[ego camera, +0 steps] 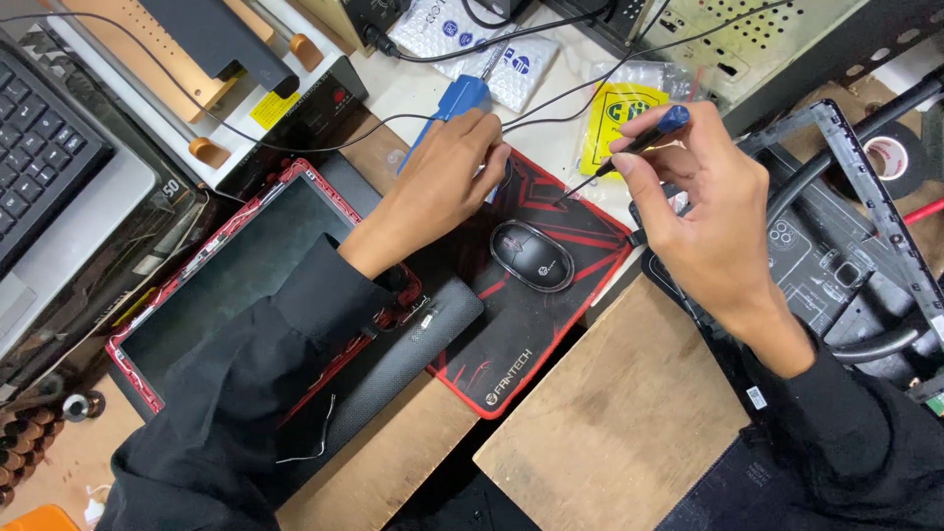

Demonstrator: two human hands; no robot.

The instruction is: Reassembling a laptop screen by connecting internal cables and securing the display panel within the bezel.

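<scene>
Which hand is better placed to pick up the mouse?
Left, probably. The left hand, holding a blue-handled tool, sits just above the black mouse on the red-and-black mouse pad. The right hand holds a thin screwdriver farther off to the side.

Your two arms are covered by long black sleeves of a soft, matte cloth that creases in loose folds along the forearms. The left sleeve (246,393) ends in a plain cuff at the wrist, leaving your left hand (438,172) bare. The right sleeve (846,433) ends a little above the wrist, and a small white label with dark print sits on the cloth near it. Your right hand (698,211) is bare too, with no rings, watch or gloves showing.
</scene>
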